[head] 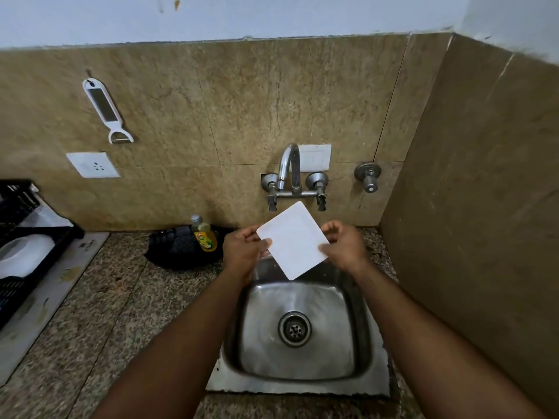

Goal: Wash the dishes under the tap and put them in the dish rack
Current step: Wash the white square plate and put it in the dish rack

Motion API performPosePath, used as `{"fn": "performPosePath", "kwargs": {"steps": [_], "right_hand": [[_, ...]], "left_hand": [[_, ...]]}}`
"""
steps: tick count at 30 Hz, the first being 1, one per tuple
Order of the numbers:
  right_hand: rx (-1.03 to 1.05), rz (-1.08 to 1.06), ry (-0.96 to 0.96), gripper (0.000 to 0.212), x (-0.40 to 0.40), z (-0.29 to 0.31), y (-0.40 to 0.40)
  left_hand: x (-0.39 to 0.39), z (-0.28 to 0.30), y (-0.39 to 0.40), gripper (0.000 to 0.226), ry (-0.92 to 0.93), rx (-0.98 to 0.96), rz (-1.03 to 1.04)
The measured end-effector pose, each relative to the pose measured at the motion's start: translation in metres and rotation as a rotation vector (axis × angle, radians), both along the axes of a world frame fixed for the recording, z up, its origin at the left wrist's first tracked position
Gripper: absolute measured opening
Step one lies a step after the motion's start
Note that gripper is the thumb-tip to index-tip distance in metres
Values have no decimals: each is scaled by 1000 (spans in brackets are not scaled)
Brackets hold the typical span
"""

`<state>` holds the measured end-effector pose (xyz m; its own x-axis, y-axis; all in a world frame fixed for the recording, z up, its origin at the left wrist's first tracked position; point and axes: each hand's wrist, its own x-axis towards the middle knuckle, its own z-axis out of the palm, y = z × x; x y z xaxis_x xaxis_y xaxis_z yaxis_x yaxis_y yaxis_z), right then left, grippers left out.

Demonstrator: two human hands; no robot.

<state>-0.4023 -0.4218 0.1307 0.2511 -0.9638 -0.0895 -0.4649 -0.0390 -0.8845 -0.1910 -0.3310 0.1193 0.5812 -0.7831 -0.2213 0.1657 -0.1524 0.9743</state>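
Observation:
A white square plate (292, 241) is held tilted over the back of the steel sink (360, 328), just below the tap (289, 167). My left hand (243, 249) grips its left edge, thumb on the face. My right hand (343, 244) grips its right edge. I see no water running from the spout. The black dish rack (36, 246) stands at the far left on the counter, with a white dish (22, 254) in it.
A yellow dish soap bottle (205, 234) stands beside a black cloth (178, 247) left of the sink. A peeler (106, 111) hangs on the wall above a socket (92, 164). A side wall (472, 207) closes the right. Speckled counter (121, 313) lies between sink and rack.

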Motion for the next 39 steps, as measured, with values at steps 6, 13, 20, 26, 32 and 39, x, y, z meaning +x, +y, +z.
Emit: {"fn": "performPosePath", "kwargs": {"steps": [6,13,20,26,32,39], "right_hand": [[-348,76,141,28,1,32,-9],[-539,89,120,32,4,58,-11],[-599,89,118,27,4,80,-8],[-652,87,92,30,6,88,-1],[-673,76,104,32,6,94,0],[-674,75,85,33,4,98,0]], "left_hand": [[4,26,-5,31,-366,-24,50],[5,57,-10,30,-409,-130,113],[6,76,-5,30,-460,-178,130],[6,83,-3,31,-448,-214,164],[4,88,0,31,-475,-249,175],[3,93,0,32,-492,-249,184]]}}
